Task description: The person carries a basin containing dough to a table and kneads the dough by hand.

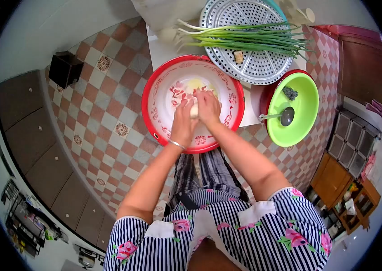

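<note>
A large white enamel basin (159, 86) with a red rim and red printed patterns stands in front of me. Inside it, my left hand (183, 122) and my right hand (208, 107) are close together, fingers curled around a pale, whitish lump (194, 110). The lump is partly covered by my fingers, so I cannot make out its exact kind. Just beyond my fingers, a pale yellowish patch (195, 84) shows on the basin's bottom. A silver bangle circles my left wrist.
Beyond the basin, green onions (249, 37) and a small tan piece (238, 56) lie on a perforated metal steamer tray (263, 74). To the right, a green bowl (306, 122) holds a ladle (286, 116) and a grey scrubber (290, 93). A black bin (66, 69) stands left.
</note>
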A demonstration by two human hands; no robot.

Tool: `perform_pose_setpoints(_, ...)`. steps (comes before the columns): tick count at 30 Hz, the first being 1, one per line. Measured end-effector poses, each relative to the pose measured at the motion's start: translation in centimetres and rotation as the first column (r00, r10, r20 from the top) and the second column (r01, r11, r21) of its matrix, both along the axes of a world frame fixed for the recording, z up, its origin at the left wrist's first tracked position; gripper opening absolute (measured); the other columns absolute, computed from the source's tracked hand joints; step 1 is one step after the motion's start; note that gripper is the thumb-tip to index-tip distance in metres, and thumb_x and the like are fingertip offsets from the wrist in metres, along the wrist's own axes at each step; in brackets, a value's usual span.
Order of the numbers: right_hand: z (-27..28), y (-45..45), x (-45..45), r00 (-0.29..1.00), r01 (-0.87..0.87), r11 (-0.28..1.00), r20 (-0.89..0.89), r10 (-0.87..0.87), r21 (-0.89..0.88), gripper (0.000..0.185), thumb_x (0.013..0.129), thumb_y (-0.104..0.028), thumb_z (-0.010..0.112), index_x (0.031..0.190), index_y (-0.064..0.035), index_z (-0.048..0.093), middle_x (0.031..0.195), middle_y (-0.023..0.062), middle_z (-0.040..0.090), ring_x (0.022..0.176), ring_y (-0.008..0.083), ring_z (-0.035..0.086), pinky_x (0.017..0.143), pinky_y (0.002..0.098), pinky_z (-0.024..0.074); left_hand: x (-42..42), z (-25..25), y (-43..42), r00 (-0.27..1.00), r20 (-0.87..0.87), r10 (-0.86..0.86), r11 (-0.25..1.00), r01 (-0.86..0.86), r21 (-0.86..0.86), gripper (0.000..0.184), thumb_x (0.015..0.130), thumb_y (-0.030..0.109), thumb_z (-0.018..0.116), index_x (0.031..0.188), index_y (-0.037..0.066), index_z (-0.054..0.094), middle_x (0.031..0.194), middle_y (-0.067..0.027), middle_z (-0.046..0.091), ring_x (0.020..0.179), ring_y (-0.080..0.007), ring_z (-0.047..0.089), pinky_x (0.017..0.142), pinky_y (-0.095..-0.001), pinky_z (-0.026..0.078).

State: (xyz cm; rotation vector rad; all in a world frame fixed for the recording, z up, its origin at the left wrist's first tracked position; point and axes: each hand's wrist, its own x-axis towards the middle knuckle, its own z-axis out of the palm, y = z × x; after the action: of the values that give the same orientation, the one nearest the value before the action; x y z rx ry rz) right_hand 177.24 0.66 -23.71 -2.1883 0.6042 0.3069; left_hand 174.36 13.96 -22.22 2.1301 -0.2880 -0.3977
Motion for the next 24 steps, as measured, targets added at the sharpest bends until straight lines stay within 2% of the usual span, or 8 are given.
perform_pose_setpoints(3, -0.7, 1.1, -3.5, 0.98, 0.015, 0.997, 0.197, 0.0, -0.072, 0.029, 0.09, -0.029, 0.048, 0.09, -0.01, 0.071, 0.096, 0.011, 0.068, 0.09, 0.0318, 0.06, 0.089, 0.045, 0.0402, -2.4, -1.1, -0.3, 0.989, 0.147, -0.001, 0.987, -0.022, 0.159, 0.07, 0.081, 0.002, 0.065, 0.143, 0.01, 0.033, 0.141, -0.0269, 0.038, 0.128, -0.0452, 0.042, 0.107, -0.0495, 0.038)
perform_pose_setpoints(6, -2.4, 1.7, -3.8, 0.839, 0.009, 0.991, 0.54, 0.065, -0.134, 0.025, 0.085, -0.023, 0.048, 0.09, -0.0117, 0.07, 0.09, 0.0091, 0.068, 0.09, 0.0303, 0.06, 0.088, 0.0443, 0.0404, -3.5, -4.0, -0.7, 0.952, 0.3, 0.058, 0.967, -0.128, 0.219, 0.065, 0.082, 0.003, 0.063, 0.139, 0.014, 0.032, 0.139, -0.0261, 0.038, 0.125, -0.045, 0.043, 0.104, -0.0515, 0.039)
perform_pose_setpoints(9, -4.3, 2.2, -1.7, 0.815, -0.003, 0.978, 0.566, 0.123, -0.209, 0.028, 0.086, -0.021, 0.044, 0.088, -0.0097, 0.069, 0.092, 0.0088, 0.069, 0.088, 0.032, 0.06, 0.086, 0.0436, 0.0409, -2.0, -6.1, -0.7, 0.945, 0.313, 0.093, 0.951, -0.178, 0.253, 0.06, 0.085, 0.005, 0.06, 0.137, 0.014, 0.033, 0.138, -0.0243, 0.038, 0.123, -0.0438, 0.044, 0.103, -0.0509, 0.04)
perform_pose_setpoints(14, -6.7, 2.6, 2.9, 0.879, -0.013, 0.952, 0.451, 0.157, -0.305, 0.017, 0.081, -0.02, 0.055, 0.086, -0.0127, 0.07, 0.083, 0.0069, 0.067, 0.083, 0.0271, 0.06, 0.079, 0.0408, 0.0419, 2.5, -7.7, -0.6, 0.988, 0.128, 0.084, 0.924, -0.126, 0.36, 0.055, 0.09, 0.006, 0.055, 0.141, 0.004, 0.033, 0.137, -0.0282, 0.039, 0.119, -0.0449, 0.044, 0.103, -0.0512, 0.038)
perform_pose_setpoints(17, -7.6, 3.0, 4.5, 0.918, -0.001, 0.948, 0.375, 0.127, -0.318, 0.019, 0.082, -0.022, 0.054, 0.084, -0.0123, 0.069, 0.085, 0.0069, 0.068, 0.084, 0.0276, 0.061, 0.078, 0.0413, 0.0427, 4.5, -8.1, -0.5, 0.992, 0.092, 0.084, 0.9, -0.115, 0.421, 0.048, 0.092, 0.013, 0.052, 0.137, 0.006, 0.038, 0.131, -0.0229, 0.043, 0.117, -0.0408, 0.046, 0.098, -0.0497, 0.043)
perform_pose_setpoints(18, -7.7, 3.2, 5.2, 0.933, -0.003, 0.94, 0.338, 0.125, -0.341, 0.019, 0.083, -0.023, 0.053, 0.083, -0.0121, 0.069, 0.085, 0.0075, 0.068, 0.084, 0.028, 0.061, 0.078, 0.0417, 0.043, 5.1, -9.3, -0.2, 0.986, 0.16, 0.057, 0.89, -0.123, 0.439, 0.047, 0.092, 0.015, 0.051, 0.137, 0.006, 0.039, 0.125, -0.0218, 0.047, 0.112, -0.0411, 0.05, 0.094, -0.0486, 0.046)
perform_pose_setpoints(21, -8.2, 3.4, 6.7, 0.965, -0.013, 0.915, 0.236, 0.117, -0.402, 0.022, 0.084, -0.025, 0.052, 0.081, -0.0114, 0.069, 0.085, 0.0093, 0.069, 0.084, 0.0295, 0.062, 0.078, 0.0431, 0.0436, 6.9, -7.9, -0.4, 0.994, -0.041, 0.098, 0.89, -0.069, 0.45, 0.047, 0.091, 0.015, 0.052, 0.135, 0.006, 0.041, 0.121, -0.0213, 0.049, 0.108, -0.0413, 0.053, 0.091, -0.0477, 0.048)
perform_pose_setpoints(24, -8.8, 3.5, 7.5, 0.976, -0.016, 0.902, 0.187, 0.107, -0.432, 0.025, 0.085, -0.027, 0.051, 0.079, -0.0106, 0.069, 0.085, 0.0109, 0.069, 0.085, 0.0312, 0.063, 0.079, 0.045, 0.0442, 7.6, -7.9, -0.8, 0.987, -0.088, 0.137, 0.871, -0.078, 0.485, 0.047, 0.09, 0.016, 0.053, 0.135, 0.007, 0.042, 0.118, -0.0209, 0.05, 0.107, -0.0413, 0.054, 0.088, -0.0468, 0.049)
